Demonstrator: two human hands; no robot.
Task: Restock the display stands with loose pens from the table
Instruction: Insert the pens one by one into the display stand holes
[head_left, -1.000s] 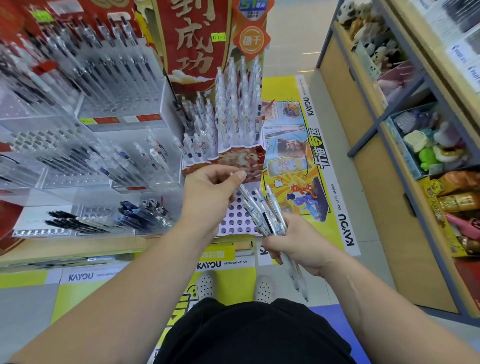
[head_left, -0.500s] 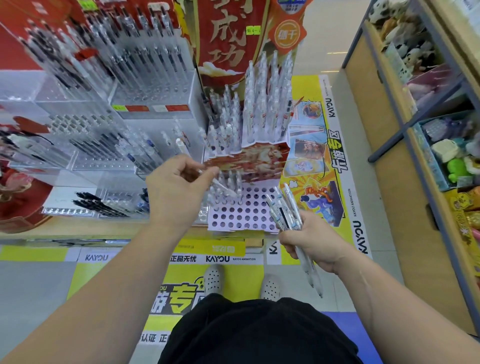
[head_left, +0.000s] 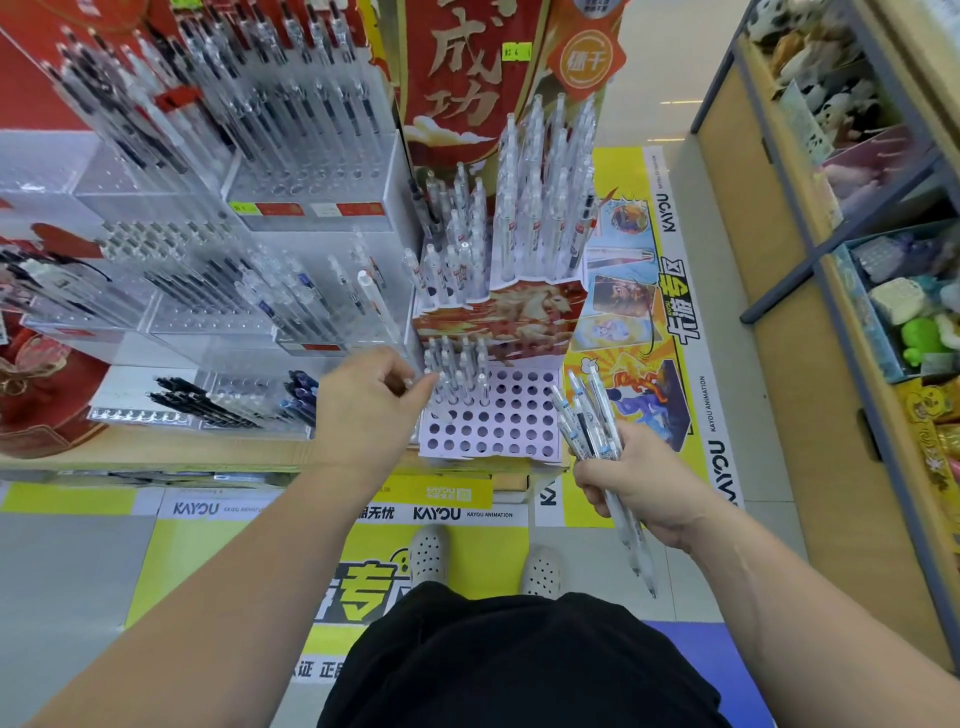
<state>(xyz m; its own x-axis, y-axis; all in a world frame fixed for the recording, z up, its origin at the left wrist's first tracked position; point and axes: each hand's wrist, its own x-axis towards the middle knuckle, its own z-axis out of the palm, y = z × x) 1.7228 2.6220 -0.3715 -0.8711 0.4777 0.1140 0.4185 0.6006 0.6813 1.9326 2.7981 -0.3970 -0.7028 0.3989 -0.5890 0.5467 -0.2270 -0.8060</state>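
By L hand (head_left: 366, 410): holed stand (head_left: 488, 456), acrylic racks (head_left: 311, 222)

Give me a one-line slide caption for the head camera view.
Left hand at the standing pens in the lavender hole tray, right hand gripping a bundle of loose pens.

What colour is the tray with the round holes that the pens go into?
Pale lilac, almost white; the holed tray shows clearly in the head view.
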